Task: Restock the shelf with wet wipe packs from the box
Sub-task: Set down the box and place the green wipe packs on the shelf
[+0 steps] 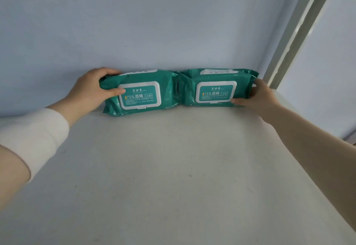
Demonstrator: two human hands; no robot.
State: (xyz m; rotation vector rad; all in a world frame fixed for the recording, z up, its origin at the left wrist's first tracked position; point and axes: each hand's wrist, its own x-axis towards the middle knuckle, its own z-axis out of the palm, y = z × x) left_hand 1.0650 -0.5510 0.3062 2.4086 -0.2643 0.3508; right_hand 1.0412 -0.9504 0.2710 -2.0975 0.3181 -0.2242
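2 hands [90,90] [260,98] grip 2 packs [138,92] [215,88].

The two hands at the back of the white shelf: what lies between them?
In the head view, two green wet wipe packs lie side by side, touching, between the left hand and right hand.

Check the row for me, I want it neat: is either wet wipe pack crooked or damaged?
Slightly: the left pack sits tilted, nearer the shelf front than the right pack. Both look undamaged, lids shut, ends touching.
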